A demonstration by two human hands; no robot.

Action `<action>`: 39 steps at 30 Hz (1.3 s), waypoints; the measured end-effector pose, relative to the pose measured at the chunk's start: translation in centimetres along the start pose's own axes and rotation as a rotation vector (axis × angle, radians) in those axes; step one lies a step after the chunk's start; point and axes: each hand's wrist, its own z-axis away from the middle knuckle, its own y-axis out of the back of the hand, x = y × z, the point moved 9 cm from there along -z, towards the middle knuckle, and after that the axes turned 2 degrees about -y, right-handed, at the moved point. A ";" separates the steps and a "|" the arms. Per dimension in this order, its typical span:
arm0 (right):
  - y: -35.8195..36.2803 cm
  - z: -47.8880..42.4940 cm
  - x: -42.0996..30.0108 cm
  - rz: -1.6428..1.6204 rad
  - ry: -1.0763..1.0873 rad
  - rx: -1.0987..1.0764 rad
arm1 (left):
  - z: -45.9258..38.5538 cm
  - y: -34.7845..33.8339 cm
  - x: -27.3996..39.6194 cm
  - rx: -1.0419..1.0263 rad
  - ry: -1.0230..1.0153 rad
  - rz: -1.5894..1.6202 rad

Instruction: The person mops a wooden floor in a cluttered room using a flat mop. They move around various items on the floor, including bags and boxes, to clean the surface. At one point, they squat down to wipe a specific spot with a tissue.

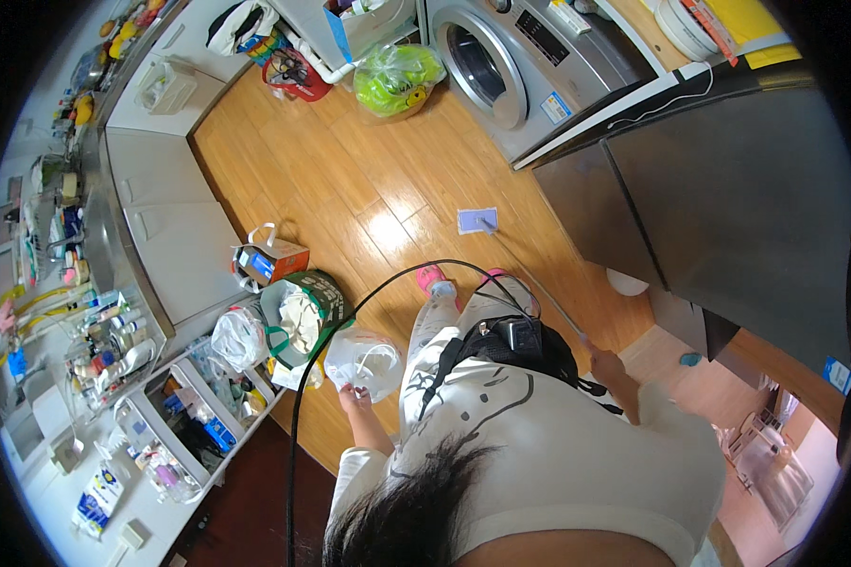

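With my right hand I grip the upper end of a thin mop pole. The pole slants down to a flat mop head, purple with a pale rim, which lies on the wooden floor in front of my feet. My left hand holds the rim of a translucent white plastic container or bag; which of the two is unclear. Beside it stands a dark green shopping bag with white material inside. A pink shoe shows on one foot, another on the other.
A washing machine stands ahead, with a dark refrigerator at the right. A green-filled plastic bag and a red bucket sit on the floor. At the left are a paper bag, cabinets and open drawers. A black cable arches across the view.
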 end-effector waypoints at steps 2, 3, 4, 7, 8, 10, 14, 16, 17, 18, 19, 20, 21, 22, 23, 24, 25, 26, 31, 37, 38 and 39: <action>-0.3 0.0 -1.8 -0.013 0.011 0.033 | -0.2 -1.7 1.3 -0.015 0.006 -0.006; -0.6 -1.1 -2.7 -0.004 0.049 0.092 | -0.1 -2.7 2.3 -0.024 0.007 -0.011; 0.3 -1.8 -4.6 0.007 0.090 0.147 | 0.0 -3.3 3.5 -0.023 -0.024 0.004; 3.1 -6.2 -11.7 -0.212 0.294 0.184 | -1.4 -5.5 7.1 -0.111 -0.132 -0.028; 3.4 -8.4 -13.3 -0.285 0.407 0.289 | -2.3 -6.5 8.1 -0.150 -0.150 -0.028; 5.2 -12.1 -17.5 -0.531 0.243 0.011 | -1.3 -9.0 8.9 -0.240 -0.169 -0.011; 13.2 -15.7 -24.0 -0.102 0.133 0.277 | 1.1 -13.1 10.4 -0.297 -0.177 -0.021; 15.4 -18.5 -26.0 0.006 0.085 0.219 | -0.3 -13.6 11.5 -0.366 -0.223 0.029; 16.4 -19.5 -26.7 0.058 0.058 0.190 | -0.4 -14.1 12.1 -0.449 -0.270 0.028; 17.7 -20.2 -25.2 0.105 0.019 0.207 | 1.9 -16.3 11.1 -0.448 -0.300 -0.024; 18.8 -20.8 -25.4 0.150 0.022 0.219 | 1.9 -16.7 10.7 -0.437 -0.264 0.016; 20.1 -21.4 -25.4 0.194 0.023 0.232 | 2.1 -17.5 10.4 -0.471 -0.248 0.005; 20.9 -22.0 -25.1 0.210 0.013 0.215 | 2.4 -18.2 10.0 -0.502 -0.229 -0.013; 21.7 -22.5 -25.1 0.225 0.008 0.198 | 2.8 -18.8 9.9 -0.499 -0.253 -0.048; 22.3 -22.6 -24.9 0.239 0.002 0.181 | 3.2 -19.1 9.7 -0.489 -0.265 -0.099; 23.4 -22.5 -24.7 0.211 0.011 0.212 | 3.3 -19.3 9.4 -0.475 -0.247 -0.102; 24.6 -22.2 -24.1 0.183 0.022 0.245 | 3.4 -19.6 9.2 -0.462 -0.230 -0.103; 25.5 -22.2 -23.4 0.155 0.031 0.278 | 3.4 -19.8 9.2 -0.458 -0.232 -0.123; 22.0 -22.3 -16.2 0.026 -0.017 0.223 | 5.0 -20.4 8.1 -0.458 -0.229 -0.220; 15.8 -11.0 -10.9 -0.287 0.045 0.216 | 4.1 -18.3 7.4 -0.403 -0.166 -0.200; 14.2 -9.4 -9.5 -0.444 -0.127 0.050 | 3.5 -18.1 7.1 -0.409 -0.147 -0.205; 13.3 -8.3 -8.6 -0.381 -0.052 0.079 | 3.5 -18.3 6.6 -0.399 -0.146 -0.205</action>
